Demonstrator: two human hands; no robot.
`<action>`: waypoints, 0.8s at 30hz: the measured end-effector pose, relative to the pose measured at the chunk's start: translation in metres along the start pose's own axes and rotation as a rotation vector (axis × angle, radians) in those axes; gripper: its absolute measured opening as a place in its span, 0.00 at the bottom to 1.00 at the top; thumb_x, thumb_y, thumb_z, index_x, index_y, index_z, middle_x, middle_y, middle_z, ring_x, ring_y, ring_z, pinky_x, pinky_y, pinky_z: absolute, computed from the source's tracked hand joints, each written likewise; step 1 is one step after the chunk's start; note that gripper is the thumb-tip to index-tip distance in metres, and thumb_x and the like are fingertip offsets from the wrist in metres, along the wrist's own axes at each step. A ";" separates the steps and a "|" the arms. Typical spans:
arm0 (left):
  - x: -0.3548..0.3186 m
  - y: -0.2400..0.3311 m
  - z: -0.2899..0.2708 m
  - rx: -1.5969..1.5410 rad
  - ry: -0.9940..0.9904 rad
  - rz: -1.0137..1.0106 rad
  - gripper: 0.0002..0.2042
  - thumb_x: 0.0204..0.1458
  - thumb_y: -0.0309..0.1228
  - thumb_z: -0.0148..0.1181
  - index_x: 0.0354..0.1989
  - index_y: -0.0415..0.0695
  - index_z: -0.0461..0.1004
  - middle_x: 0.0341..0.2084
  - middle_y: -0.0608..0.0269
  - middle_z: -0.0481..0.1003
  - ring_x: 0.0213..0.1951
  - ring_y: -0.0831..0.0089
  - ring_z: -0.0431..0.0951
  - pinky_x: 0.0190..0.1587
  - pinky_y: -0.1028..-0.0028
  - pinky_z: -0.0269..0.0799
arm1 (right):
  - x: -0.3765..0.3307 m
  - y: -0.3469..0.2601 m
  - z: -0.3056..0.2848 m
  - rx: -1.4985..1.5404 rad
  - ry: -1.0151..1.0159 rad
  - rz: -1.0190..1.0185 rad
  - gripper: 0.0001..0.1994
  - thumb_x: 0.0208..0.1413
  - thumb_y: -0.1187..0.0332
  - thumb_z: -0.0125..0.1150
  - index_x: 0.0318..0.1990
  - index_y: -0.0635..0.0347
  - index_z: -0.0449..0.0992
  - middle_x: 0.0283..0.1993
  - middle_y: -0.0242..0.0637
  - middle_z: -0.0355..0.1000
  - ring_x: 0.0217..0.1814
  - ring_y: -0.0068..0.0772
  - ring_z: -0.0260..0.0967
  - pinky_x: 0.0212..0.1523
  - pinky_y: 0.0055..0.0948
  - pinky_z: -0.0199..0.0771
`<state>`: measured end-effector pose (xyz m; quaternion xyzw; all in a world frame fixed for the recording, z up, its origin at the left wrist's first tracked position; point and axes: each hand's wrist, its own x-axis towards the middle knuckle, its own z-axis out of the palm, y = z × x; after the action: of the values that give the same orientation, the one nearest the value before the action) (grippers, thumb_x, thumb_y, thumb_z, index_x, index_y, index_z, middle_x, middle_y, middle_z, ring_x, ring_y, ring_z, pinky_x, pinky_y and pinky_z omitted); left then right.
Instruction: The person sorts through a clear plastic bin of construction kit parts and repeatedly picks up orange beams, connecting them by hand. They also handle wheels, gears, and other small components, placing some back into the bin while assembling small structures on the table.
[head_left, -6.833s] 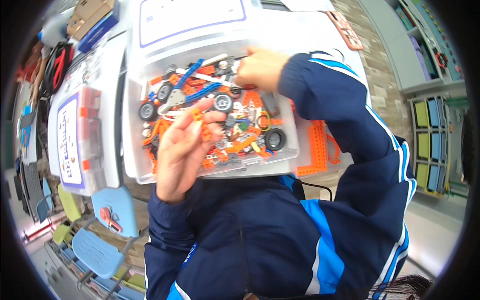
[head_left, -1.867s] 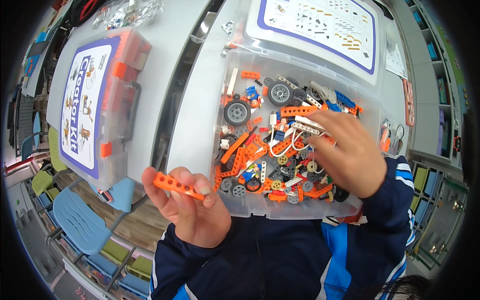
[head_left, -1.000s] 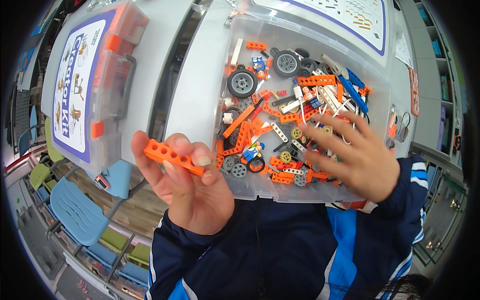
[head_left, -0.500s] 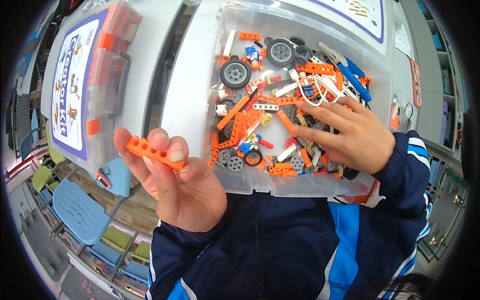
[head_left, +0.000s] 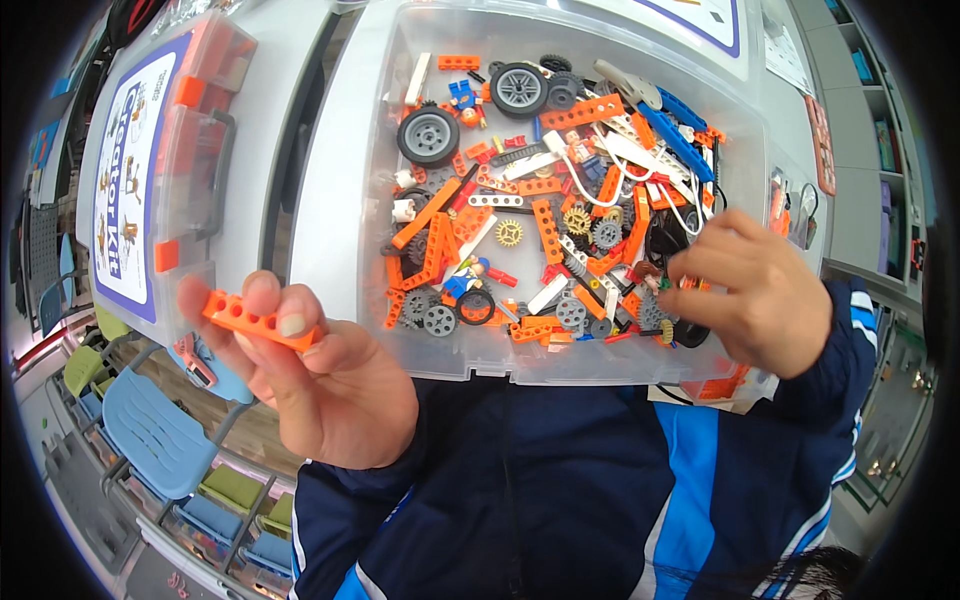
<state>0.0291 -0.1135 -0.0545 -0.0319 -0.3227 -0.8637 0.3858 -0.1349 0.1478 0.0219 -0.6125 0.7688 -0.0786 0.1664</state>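
The white table (head_left: 270,120) spread under everything, and on it, right in front of my chest, sat the big clear plastic bin (head_left: 340,230), its floor covered by a loose heap of orange beams, grey gears, white rods and a few blue strips. To my left a closed clear kit box (head_left: 150,170) with orange latches and a blue-edged label lay alongside the bin, just beside it with a narrow gap between. Two grey wheels with black tyres, one (head_left: 428,135) nearer the bin's left wall and one (head_left: 519,90) toward its far side, rested on top of the heap. My right hand (head_left: 755,300) reached down into the near right corner of the bin, fingers curled among the small parts; I thought the fingertips pinched something small there, but the pieces were too crowded for me to tell what, or whether they closed on anything. My left hand (head_left: 320,375) was raised outside the bin, in front of its near left corner, with thumb and fingers clamped on a short orange beam with holes (head_left: 252,319), held nearly level and pointing left.
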 end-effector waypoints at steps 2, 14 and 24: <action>-0.001 0.000 -0.001 0.065 -0.054 0.026 0.26 0.70 0.21 0.48 0.76 0.42 0.53 0.55 0.58 0.65 0.54 0.77 0.74 0.59 0.79 0.84 | -0.010 -0.007 0.002 0.103 -0.241 0.103 0.18 0.36 0.82 0.63 0.38 0.55 0.86 0.39 0.35 0.77 0.44 0.41 0.75 0.51 0.39 0.74; -0.004 -0.004 0.006 0.360 -0.056 0.074 0.25 0.70 0.23 0.51 0.74 0.39 0.57 0.56 0.50 0.68 0.52 0.72 0.73 0.51 0.83 0.84 | -0.018 -0.003 0.026 0.056 0.001 0.157 0.41 0.39 0.87 0.63 0.67 0.51 0.74 0.64 0.43 0.72 0.67 0.51 0.68 0.63 0.44 0.74; -0.006 -0.014 0.021 0.785 -0.069 -0.010 0.24 0.67 0.21 0.56 0.71 0.34 0.62 0.48 0.39 0.79 0.46 0.59 0.85 0.45 0.74 0.87 | -0.048 -0.003 0.022 -0.008 0.002 0.192 0.28 0.34 0.83 0.68 0.48 0.48 0.86 0.69 0.44 0.67 0.72 0.56 0.61 0.66 0.48 0.72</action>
<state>0.0195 -0.0900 -0.0471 0.0909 -0.6415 -0.6747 0.3536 -0.1156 0.1951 0.0098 -0.5364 0.8245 -0.0597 0.1698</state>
